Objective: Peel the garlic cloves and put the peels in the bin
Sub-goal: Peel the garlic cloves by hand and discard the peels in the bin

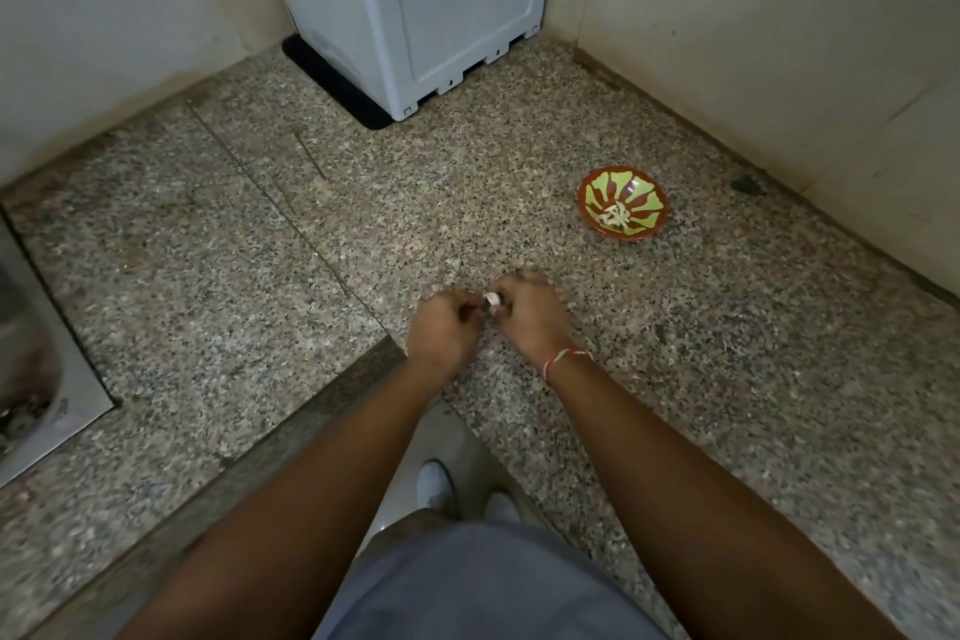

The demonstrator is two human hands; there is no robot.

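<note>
A small white garlic clove [491, 299] is pinched between the fingertips of both hands, just above the speckled granite counter [363, 224]. My left hand [444, 327] closes on it from the left. My right hand [527, 314], with a red and white thread at the wrist, closes on it from the right. A red and green bowl [622, 204] stands to the far right of my hands and holds several pale garlic pieces. No bin is in view.
A grey plastic appliance [405, 5] on a black mat fills the back corner. Tiled walls close the counter at the left and right. A steel sink [31, 359] lies at the far left. The counter's front edge [291, 411] runs diagonally below my left arm.
</note>
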